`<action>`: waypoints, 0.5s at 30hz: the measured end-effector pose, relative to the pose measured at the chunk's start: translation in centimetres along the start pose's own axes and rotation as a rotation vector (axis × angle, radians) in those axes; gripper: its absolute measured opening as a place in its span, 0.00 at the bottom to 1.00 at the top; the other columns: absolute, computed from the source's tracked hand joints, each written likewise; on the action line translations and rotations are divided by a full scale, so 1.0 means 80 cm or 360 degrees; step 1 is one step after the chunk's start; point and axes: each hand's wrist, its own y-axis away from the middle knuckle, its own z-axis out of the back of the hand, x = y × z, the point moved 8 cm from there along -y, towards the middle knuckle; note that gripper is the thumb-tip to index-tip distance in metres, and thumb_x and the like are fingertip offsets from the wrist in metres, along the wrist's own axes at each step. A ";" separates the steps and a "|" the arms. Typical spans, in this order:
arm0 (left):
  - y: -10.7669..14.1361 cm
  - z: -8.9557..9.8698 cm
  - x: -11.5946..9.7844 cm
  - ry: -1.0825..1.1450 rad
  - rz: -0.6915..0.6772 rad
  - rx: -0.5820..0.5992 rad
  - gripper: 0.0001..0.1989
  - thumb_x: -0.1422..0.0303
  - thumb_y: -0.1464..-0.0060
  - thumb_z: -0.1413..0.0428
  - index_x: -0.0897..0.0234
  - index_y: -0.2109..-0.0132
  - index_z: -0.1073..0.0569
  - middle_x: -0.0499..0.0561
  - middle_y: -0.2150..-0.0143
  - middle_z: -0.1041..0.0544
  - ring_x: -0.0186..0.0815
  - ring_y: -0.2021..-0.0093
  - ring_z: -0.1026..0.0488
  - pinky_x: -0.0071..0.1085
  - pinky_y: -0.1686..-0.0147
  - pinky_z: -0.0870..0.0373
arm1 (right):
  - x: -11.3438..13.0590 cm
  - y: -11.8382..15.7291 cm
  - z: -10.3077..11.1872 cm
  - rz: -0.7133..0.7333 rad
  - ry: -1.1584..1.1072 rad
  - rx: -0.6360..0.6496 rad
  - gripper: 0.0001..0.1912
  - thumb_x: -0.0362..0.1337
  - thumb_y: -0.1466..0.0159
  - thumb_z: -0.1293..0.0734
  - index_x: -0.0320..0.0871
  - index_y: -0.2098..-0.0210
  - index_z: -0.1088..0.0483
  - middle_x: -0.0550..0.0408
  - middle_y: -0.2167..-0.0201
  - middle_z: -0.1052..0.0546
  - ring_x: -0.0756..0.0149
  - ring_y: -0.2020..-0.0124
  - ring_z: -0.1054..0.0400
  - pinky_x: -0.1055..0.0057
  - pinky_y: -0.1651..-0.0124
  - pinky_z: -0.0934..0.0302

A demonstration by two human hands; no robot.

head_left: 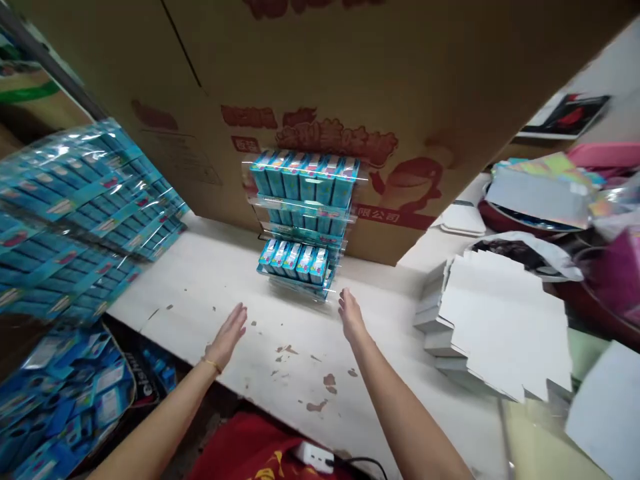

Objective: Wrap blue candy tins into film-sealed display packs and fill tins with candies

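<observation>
In the head view a tiered display rack (300,288) with clear plastic edges stands on the white table, close against a large carton. Rows of small blue boxes (295,260) fill its tiers, and the lowest row has a gap at its right end. My right hand (351,312) is just off the rack's lower right corner, fingers stretched, holding nothing. Over the table to the left of the rack is my left hand (229,337), flat with fingers extended and nothing in it. Neither hand appears to touch the rack.
Behind the rack rises the big brown carton (310,80). Filled, plastic-wrapped racks (85,213) stack at the left, above a box of loose blue boxes (70,393). At the right lies a stack of white cut-out card sheets (505,320) beside bags and papers.
</observation>
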 end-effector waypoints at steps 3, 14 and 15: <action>-0.060 -0.020 -0.073 -0.0093 -0.0275 0.0094 0.33 0.51 0.49 0.51 0.58 0.39 0.48 0.54 0.36 0.50 0.39 0.38 0.51 0.38 0.42 0.49 | 0.017 -0.008 -0.017 -0.0006 -0.0042 -0.0255 0.35 0.57 0.43 0.49 0.36 0.49 0.37 0.42 0.48 0.34 0.57 0.50 0.37 0.61 0.52 0.42; -0.186 -0.077 -0.104 -0.0036 0.0075 0.0590 0.33 0.44 0.51 0.58 0.60 0.46 0.37 0.57 0.42 0.36 0.44 0.42 0.41 0.44 0.44 0.48 | 0.021 -0.001 -0.027 -0.0315 -0.0243 -0.0462 0.29 0.55 0.40 0.49 0.45 0.48 0.38 0.47 0.42 0.41 0.55 0.45 0.43 0.53 0.46 0.50; -0.190 -0.083 -0.101 -0.0012 0.0073 0.0630 0.33 0.44 0.51 0.58 0.61 0.47 0.35 0.57 0.44 0.34 0.44 0.44 0.39 0.43 0.45 0.47 | 0.015 -0.003 -0.032 -0.0333 -0.0251 -0.0426 0.29 0.55 0.40 0.49 0.44 0.49 0.36 0.46 0.43 0.39 0.54 0.45 0.42 0.52 0.45 0.51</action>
